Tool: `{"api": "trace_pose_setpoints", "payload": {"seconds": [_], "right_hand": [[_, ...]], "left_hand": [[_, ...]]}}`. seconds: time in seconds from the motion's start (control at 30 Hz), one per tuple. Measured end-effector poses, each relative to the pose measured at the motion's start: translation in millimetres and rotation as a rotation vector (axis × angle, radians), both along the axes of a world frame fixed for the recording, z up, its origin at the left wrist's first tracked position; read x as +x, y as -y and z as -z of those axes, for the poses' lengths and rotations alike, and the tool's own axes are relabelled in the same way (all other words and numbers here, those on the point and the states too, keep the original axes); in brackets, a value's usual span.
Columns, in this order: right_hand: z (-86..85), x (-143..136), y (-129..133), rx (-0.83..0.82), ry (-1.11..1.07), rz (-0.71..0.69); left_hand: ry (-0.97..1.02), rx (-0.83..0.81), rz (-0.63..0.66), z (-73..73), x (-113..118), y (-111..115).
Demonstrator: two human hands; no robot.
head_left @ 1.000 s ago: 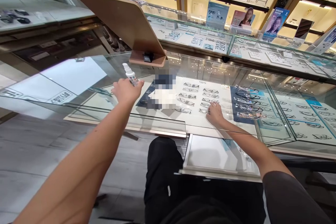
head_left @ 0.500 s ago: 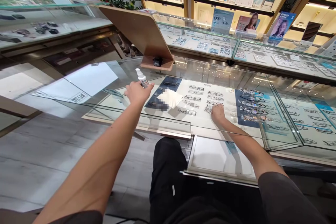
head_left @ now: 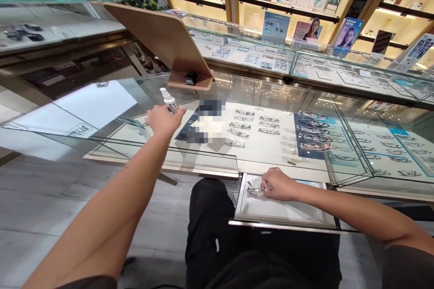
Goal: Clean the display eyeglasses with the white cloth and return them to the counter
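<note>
My left hand (head_left: 165,119) is wrapped round a small white spray bottle (head_left: 168,99) above the left part of the glass counter. Over the open drawer (head_left: 288,212) at the counter's front, my right hand (head_left: 278,184) is closed on a pair of glasses (head_left: 257,189), whose frame sticks out to the left of the fingers. Several glasses (head_left: 269,125) lie in rows on the pale display surface. Right of the left hand, a pale cloth (head_left: 207,125) lies partly blurred on a dark blue panel (head_left: 185,133).
A brown mirror stand (head_left: 162,40) rises behind the left hand. On the right, more frames (head_left: 313,131) rest on a dark blue panel. Glass display cases (head_left: 251,56) and lit shelves (head_left: 288,2) fill the back. A small gold piece (head_left: 291,162) lies near the front edge.
My right hand has moved from the row of glasses toward me and down over the drawer, carrying a pair of glasses. My left hand still holds the spray bottle; the view has shifted slightly.
</note>
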State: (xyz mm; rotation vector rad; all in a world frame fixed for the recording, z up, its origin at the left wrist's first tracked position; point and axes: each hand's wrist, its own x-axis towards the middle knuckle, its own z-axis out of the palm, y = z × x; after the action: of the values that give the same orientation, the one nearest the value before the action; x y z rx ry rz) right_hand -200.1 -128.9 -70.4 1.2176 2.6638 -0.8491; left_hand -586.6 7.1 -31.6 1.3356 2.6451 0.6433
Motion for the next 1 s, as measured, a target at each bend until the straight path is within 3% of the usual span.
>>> {"api": "trace_pose_setpoints", "payload": {"seconds": [0.1, 0.17, 0.27, 0.33, 0.47, 0.6, 0.8, 1.0], "right_hand": [[-39.8, 0.0, 23.1, -0.053, -0.145, -0.086], [-68.6, -0.7, 24.3, -0.020, -0.207, -0.110], [-101.4, -0.7, 1.8, 0.104, -0.242, -0.076], [-110.4, 0.9, -24.8, 0.199, -0.220, -0.036], [-102.6, 6.1, -79.5, 0.365, -0.098, 0.045], [-86.9, 10.1, -110.3, 0.465, 0.044, 0.090], [-69.5, 14.3, -118.0, 0.522, 0.142, 0.109], [-60.7, 17.2, -112.0, 0.529, 0.098, 0.151]], "left_hand": [[-0.021, -0.001, -0.009, -0.6, -0.3, -0.1], [-0.030, -0.006, -0.007, -0.6, -0.8, -0.3], [-0.033, -0.028, -0.004, -0.5, -2.0, -1.4], [-0.036, -0.035, -0.009, -0.3, -2.6, -2.3], [-0.038, -0.034, 0.000, -0.5, -1.3, -2.4], [-0.039, -0.030, 0.005, -1.8, 1.7, -0.4], [-0.037, -0.031, 0.012, -2.8, 3.2, 1.1], [-0.031, -0.021, 0.010, 0.0, -0.1, -0.9]]}}
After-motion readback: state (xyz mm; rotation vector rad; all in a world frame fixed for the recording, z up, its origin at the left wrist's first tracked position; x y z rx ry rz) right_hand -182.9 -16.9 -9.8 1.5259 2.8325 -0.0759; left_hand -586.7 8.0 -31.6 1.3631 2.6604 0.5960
